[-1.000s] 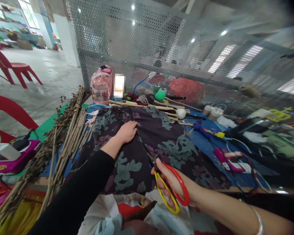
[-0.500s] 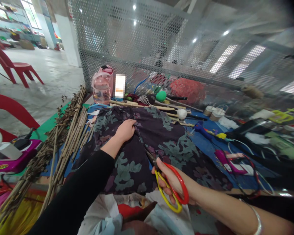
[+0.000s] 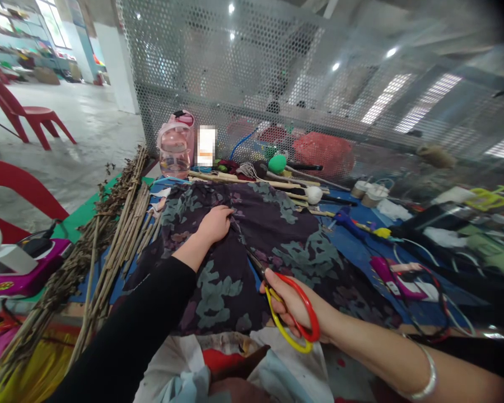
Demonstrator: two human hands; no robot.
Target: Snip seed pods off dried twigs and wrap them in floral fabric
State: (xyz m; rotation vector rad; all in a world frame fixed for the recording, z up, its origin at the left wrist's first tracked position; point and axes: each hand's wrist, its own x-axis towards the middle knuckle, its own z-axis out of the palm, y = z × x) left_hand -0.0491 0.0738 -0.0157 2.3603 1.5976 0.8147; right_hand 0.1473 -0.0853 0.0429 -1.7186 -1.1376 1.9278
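Gripping the scissors (image 3: 308, 308) in your right hand (image 3: 292, 302), you have fingers through the red loop and the yellow loop, closed round both. Their long axis runs from lower right to upper left, and the dark blades point away from you towards your left hand (image 3: 215, 224). The blades sit in the dark floral fabric (image 3: 285, 235), which is spread over the blue desk (image 3: 353, 246).

Your right forearm comes in from the lower right, with a silver bangle (image 3: 428, 375) on the wrist. Your left arm in its black sleeve (image 3: 143, 330) reaches forward; that hand lies palm down on the fabric, fingers loosely curled, pressing it flat and holding nothing.

The patch beside the pink bottle (image 3: 174, 148) is blurred and can't be read.
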